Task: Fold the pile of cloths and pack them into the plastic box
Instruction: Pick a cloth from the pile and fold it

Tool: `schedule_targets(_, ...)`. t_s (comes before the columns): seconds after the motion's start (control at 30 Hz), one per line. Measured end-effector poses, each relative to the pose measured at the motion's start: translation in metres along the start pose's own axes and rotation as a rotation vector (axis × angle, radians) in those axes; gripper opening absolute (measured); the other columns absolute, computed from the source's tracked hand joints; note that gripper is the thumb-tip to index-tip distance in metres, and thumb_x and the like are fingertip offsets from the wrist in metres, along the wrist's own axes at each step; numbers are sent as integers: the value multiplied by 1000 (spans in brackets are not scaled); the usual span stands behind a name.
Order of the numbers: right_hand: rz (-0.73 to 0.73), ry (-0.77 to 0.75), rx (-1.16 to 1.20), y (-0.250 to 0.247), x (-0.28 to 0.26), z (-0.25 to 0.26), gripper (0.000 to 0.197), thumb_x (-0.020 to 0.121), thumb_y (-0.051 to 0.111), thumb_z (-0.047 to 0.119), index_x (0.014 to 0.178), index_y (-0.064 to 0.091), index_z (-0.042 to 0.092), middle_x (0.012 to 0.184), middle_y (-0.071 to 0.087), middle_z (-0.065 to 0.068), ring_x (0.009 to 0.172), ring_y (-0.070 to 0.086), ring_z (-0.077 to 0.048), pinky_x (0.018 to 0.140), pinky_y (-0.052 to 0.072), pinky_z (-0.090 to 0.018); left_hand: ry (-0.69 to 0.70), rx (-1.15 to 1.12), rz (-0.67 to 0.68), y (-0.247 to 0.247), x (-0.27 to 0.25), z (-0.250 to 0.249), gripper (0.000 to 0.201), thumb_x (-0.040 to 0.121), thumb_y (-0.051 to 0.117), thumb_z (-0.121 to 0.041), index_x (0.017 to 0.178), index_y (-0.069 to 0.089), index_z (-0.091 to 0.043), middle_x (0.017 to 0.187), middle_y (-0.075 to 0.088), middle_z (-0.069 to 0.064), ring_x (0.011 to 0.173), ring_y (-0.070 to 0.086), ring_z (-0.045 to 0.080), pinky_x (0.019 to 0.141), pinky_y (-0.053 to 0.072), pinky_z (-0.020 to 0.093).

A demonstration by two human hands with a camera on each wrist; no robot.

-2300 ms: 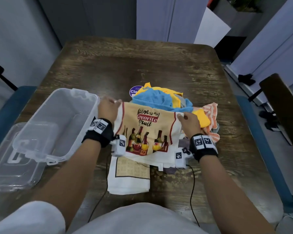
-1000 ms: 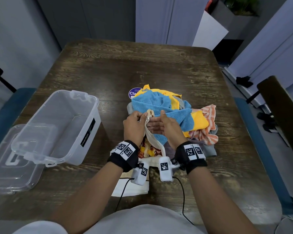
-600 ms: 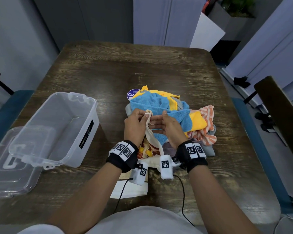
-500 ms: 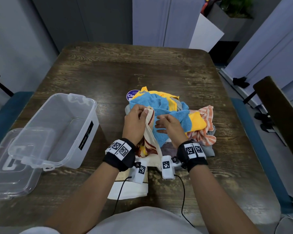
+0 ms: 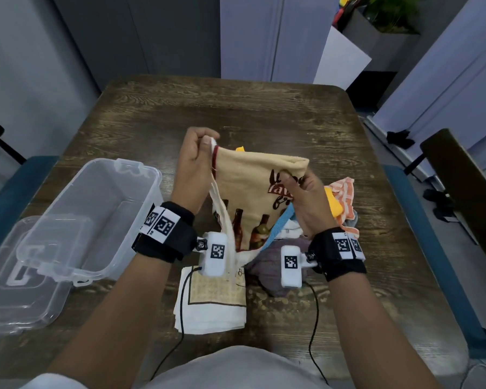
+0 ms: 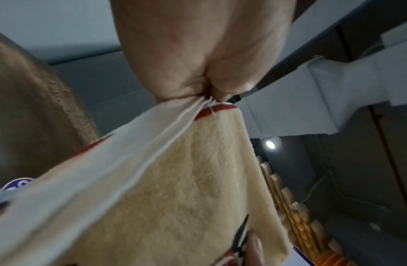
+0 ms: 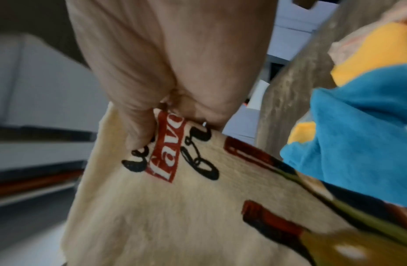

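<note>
A beige wine-bottle towel (image 5: 253, 192) hangs lifted above the cloth pile (image 5: 340, 197), folded in half. My left hand (image 5: 199, 153) pinches its gathered white-edged corners (image 6: 204, 102) at the top left. My right hand (image 5: 300, 189) pinches the folded edge by the printed lettering (image 7: 168, 144). A blue cloth (image 7: 357, 135) and a yellow one (image 5: 333, 206) lie in the pile behind the towel. The clear plastic box (image 5: 96, 220) stands open on the left, with nothing inside.
One folded white cloth (image 5: 211, 301) lies near the table's front edge. The box lid (image 5: 14, 290) rests under the box at far left. A dark chair (image 5: 466, 186) stands to the right of the wooden table (image 5: 236, 108). Wrist cables trail toward me.
The towel's two corners came together in my left hand. My right hand slid along to the fold, and both hands rose and spread, lifting the towel off the pile.
</note>
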State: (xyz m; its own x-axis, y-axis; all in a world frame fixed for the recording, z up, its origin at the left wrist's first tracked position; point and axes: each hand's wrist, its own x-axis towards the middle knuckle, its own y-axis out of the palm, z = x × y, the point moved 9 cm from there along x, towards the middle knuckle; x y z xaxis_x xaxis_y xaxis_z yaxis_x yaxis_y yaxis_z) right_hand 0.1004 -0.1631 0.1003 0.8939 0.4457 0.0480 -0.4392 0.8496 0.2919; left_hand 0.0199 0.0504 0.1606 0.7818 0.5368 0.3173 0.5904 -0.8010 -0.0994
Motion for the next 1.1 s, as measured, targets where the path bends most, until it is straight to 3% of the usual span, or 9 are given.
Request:
schedule_targets(0.1,-4,-66,-134,1,3,19,25,99,59,6,123,63,7,115,73,-11,105,69,-25,90,57,-39,-76,42,-104,-19,-2,18,19,106,39,-12,112,57,-11,101,59,-6,87,56,2,79,47,19)
schedule_targets(0.27,73,-33,-261,12,5,28,25,105,50,17,123,65,8,110,74,-14,97,71,-22,82,59,-33,-161,144,-132,-29,-4,28,24,104,39,-13,119,58,-15,114,62,-2,102,58,10,93,51,34)
schedule_targets(0.37,139,25,-320,25,4,21,31,108,45,24,124,65,7,109,74,-16,95,72,-24,82,58,-35,-46,310,80,-2,-4,16,35,102,49,-41,135,51,-29,136,55,-7,122,52,8,106,43,35)
schedule_targets(0.47,230,63,-316,40,3,9,36,109,40,30,127,64,11,116,72,-16,107,70,-30,92,56,-41,86,488,349,41,-11,11,59,91,49,-69,140,46,-36,133,59,-14,126,52,6,118,28,45)
schedule_targets(0.57,228,102,-275,41,2,-1,36,109,39,36,124,64,16,117,72,-10,110,67,-24,97,53,-42,-9,366,398,55,-12,21,39,92,60,-60,112,63,-26,94,67,-10,83,59,-1,83,47,29)
schedule_targets(0.63,211,134,-251,33,1,-9,34,106,44,41,118,63,15,111,71,-13,104,67,-23,93,54,-44,-2,313,343,54,-8,21,26,94,66,-45,91,60,-20,79,63,-2,66,53,5,62,44,27)
schedule_targets(0.8,387,166,-557,29,-10,-40,28,92,72,16,116,58,21,107,74,2,99,70,-10,86,56,-31,74,366,206,34,19,0,20,102,54,-35,95,51,-16,90,64,4,78,64,19,62,50,30)
schedule_targets(0.97,374,217,-687,5,-21,-83,21,100,59,10,119,68,5,109,71,3,94,64,7,86,48,-18,72,421,45,-14,60,-17,23,104,50,-38,99,48,-16,91,63,-1,75,61,7,59,50,15)
schedule_targets(1.1,392,294,-627,-6,-14,-88,24,103,52,5,124,63,7,114,68,2,100,63,6,89,45,-14,0,512,-18,-40,58,15,29,103,51,-40,102,52,-11,93,66,3,77,62,11,64,51,27)
